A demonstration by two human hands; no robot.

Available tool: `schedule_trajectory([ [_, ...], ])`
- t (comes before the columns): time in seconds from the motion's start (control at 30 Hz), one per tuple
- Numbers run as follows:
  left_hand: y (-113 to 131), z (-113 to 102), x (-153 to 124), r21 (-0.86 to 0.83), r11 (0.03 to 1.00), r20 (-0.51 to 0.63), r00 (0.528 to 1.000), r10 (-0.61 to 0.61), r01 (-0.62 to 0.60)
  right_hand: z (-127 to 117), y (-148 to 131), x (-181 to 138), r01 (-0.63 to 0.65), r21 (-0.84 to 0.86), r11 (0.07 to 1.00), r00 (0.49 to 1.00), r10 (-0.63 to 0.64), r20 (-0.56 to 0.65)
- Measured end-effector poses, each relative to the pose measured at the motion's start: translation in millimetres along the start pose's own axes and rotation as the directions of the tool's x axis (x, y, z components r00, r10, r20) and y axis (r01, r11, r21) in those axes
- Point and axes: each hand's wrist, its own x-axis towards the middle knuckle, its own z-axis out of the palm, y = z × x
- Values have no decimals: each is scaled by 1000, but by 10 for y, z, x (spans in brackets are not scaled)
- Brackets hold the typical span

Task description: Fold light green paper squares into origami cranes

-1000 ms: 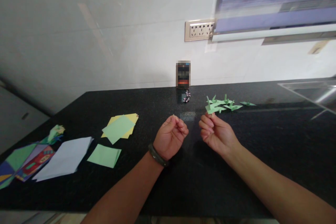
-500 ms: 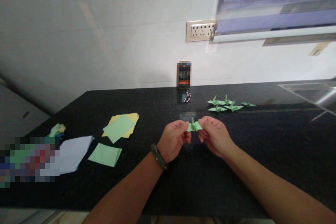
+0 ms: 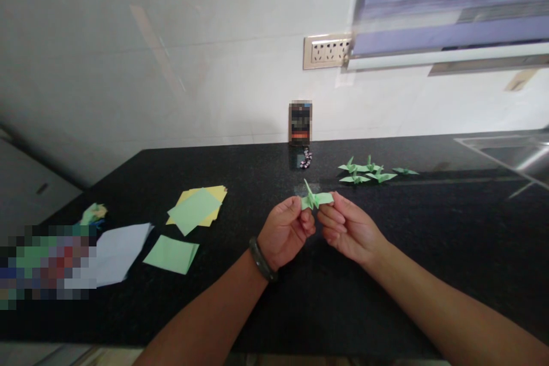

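From my remote seat, left to right along the black stone counter (image 3: 450,223): a blurred-out patch at the far edge, a small crumpled green-and-yellow paper piece (image 3: 92,214), a white paper sheet (image 3: 118,250), a loose light-green paper square (image 3: 171,253), and a short stack of yellow and green paper squares (image 3: 197,210).

At centre, the left hand (image 3: 285,230), a dark wristband (image 3: 261,259) on its wrist, is closed in a thumb-and-finger pinch on one wing of a small green folded paper crane (image 3: 316,200). The right hand (image 3: 346,229) pinches the other wing. A second ago the hands were apart and only the right one held the crane. Now both grip it just above the counter, knuckles nearly touching, one pointed tip raised higher than half a second ago.

Behind them a small blurred box (image 3: 300,122) stands against the wall, with a string of beads (image 3: 306,158) at its foot. To the right lies a cluster of green folded paper cranes (image 3: 364,171).

The only container is the steel sink (image 3: 506,148) at the far right. I cannot see what it holds.
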Motion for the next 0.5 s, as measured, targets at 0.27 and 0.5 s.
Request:
schedule_trajectory([
  [0.27,-9,-2,11,-19,1000,2,1000,7,-6,-10,-12,43,67,43,997,995,-63,-80],
  [0.5,22,-2,24,8,999,-85,995,46,-45,-49,-33,80,76,-5,997,984,-75,-159],
])
